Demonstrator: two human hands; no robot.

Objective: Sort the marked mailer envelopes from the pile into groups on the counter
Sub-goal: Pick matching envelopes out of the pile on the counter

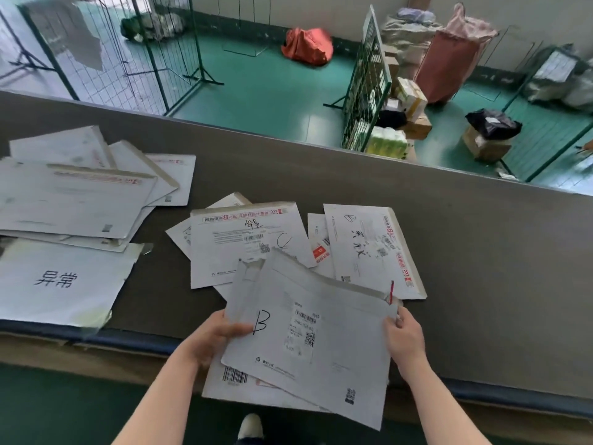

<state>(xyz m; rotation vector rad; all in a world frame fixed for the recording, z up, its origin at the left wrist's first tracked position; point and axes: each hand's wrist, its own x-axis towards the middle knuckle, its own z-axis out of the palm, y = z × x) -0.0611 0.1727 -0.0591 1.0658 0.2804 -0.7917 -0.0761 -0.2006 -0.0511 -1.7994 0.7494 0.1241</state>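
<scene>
Nearest the camera, the left hand [215, 336] grips the left edge of a white mailer envelope marked B [308, 342], thumb on top beside the handwritten letter, while the right hand [405, 335] pinches its upper right corner near a red tear strip. This envelope carries a printed shipping label with barcode and QR code, and its torn flap is ragged. It lies atop a few more held envelopes [234, 380], one showing a barcode, all overhanging the near blue edge of the grey counter [481, 252].

Beyond, on the counter, lies an envelope marked C [250, 245] over others, and to its right another marked B [372, 248], turned sideways. At left sits a sheet with two printed characters [61, 281], and behind it the unsorted pile [80, 194].
</scene>
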